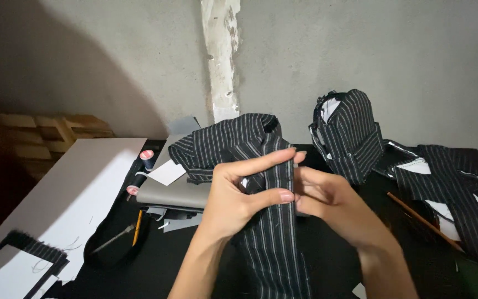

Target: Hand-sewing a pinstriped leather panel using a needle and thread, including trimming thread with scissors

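Observation:
My left hand (239, 194) and my right hand (333, 205) meet over a long strip of black fabric with white pinstripes (275, 243). Both pinch it near its upper part, fingers closed on the cloth. The strip hangs down toward me over the black table (161, 260). Behind my hands lies a heap of the same striped fabric (228, 141).
A folded stack of striped pieces (349, 133) stands at the back right, more striped pieces (449, 188) and a thin wooden stick (421, 221) to the right. Left: a large white board (78, 188), two thread spools (146, 158), a grey sheet (172, 194), a pencil (137, 233). Concrete wall behind.

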